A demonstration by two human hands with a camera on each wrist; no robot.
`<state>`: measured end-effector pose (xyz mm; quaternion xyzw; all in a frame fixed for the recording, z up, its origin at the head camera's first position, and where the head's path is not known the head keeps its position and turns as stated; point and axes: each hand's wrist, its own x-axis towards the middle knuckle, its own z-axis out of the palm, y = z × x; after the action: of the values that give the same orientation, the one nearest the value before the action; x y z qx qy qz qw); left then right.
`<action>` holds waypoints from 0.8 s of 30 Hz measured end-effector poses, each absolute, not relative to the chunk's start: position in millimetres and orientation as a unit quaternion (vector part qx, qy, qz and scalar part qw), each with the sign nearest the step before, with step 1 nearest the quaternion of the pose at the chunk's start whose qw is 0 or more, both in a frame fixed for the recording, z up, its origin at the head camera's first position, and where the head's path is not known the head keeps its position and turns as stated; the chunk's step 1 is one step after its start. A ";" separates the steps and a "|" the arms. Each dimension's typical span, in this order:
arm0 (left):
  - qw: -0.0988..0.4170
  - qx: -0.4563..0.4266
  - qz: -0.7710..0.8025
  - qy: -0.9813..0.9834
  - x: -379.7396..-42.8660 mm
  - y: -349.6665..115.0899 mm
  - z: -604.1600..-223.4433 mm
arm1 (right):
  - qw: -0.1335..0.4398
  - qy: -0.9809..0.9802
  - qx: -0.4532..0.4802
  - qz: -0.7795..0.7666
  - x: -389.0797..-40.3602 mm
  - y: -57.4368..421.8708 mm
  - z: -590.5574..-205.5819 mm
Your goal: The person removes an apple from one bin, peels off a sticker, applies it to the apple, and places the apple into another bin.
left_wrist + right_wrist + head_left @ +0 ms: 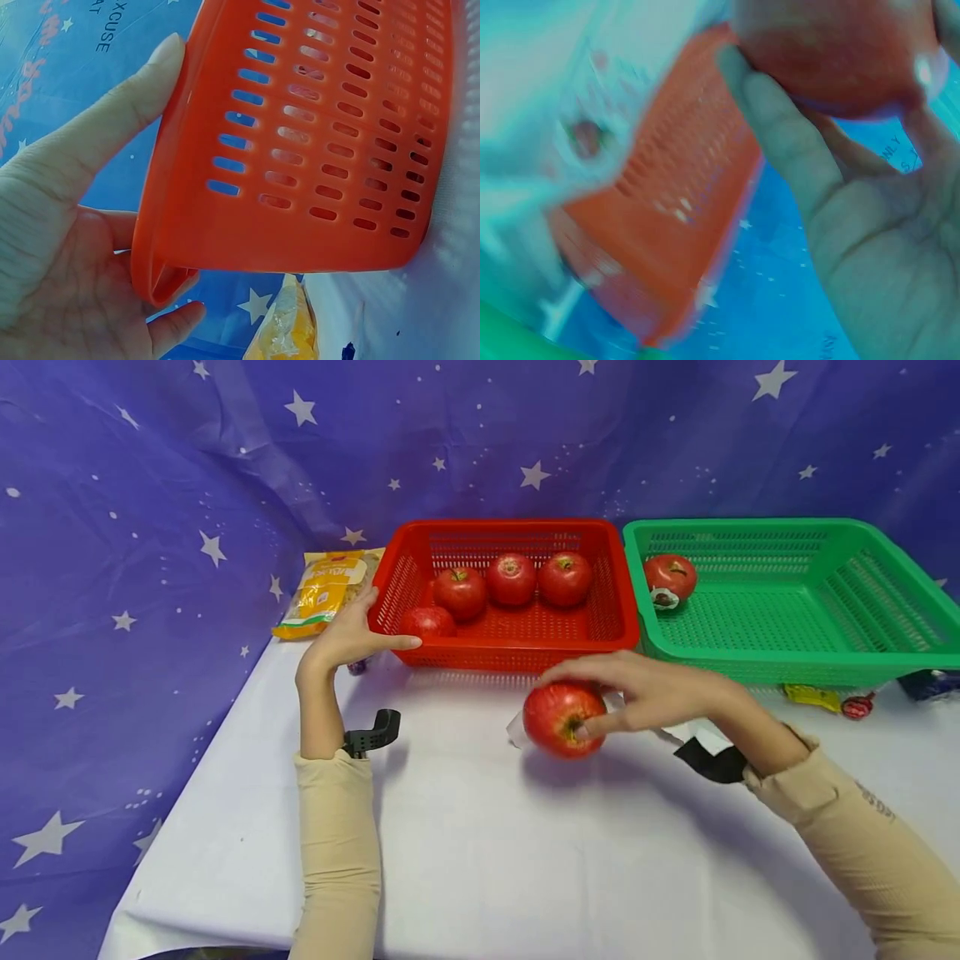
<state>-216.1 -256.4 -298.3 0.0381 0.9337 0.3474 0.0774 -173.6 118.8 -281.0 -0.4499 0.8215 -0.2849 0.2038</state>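
My left hand is at the left front corner of a red plastic basket. In the left wrist view, the thumb lies along the basket's rim and the other fingers reach round its corner, gripping it. Several red apples sit inside that basket, one near its front left corner. My right hand holds another red apple above the white table, in front of the red basket, thumb at the stem end. The right wrist view is blurred, but the held apple shows between thumb and fingers.
A green basket adjoins the red one on the right, with one apple at its left. A yellow packet lies at the back left. By the green basket's front are a yellow wrapper, a small red-wrapped item and a dark package.
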 end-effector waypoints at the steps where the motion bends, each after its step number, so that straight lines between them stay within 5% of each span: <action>1: 0.075 0.039 0.349 0.933 -215.9 -256.6 -298.0 | 0.215 0.820 -0.449 -0.282 -167.2 121.8 -289.3; 7: 0.072 0.046 0.351 0.933 -216.2 -257.3 -299.0 | 0.270 0.814 -0.445 -0.256 -152.2 126.5 -325.3; 13: 0.066 0.060 0.321 0.943 -206.1 -239.2 -289.6 | 0.243 0.839 -0.433 -0.224 -156.5 122.2 -333.7; 16: 0.063 0.148 0.288 0.944 -191.0 -201.5 -278.4 | 0.231 0.862 -0.399 -0.210 -157.8 121.7 -332.6; 20: 0.126 0.337 0.218 0.907 -168.8 -135.3 -279.2 | 0.208 0.874 -0.384 -0.213 -159.3 122.7 -328.4; 24: 0.233 0.391 0.127 0.881 -151.9 -86.3 -296.7 | 0.149 0.888 -0.373 -0.223 -164.3 131.5 -319.1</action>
<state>-151.9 -86.3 -296.7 0.3910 0.8814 0.1269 0.2327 -164.3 131.5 -319.1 -0.3734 0.8881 -0.2226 0.1491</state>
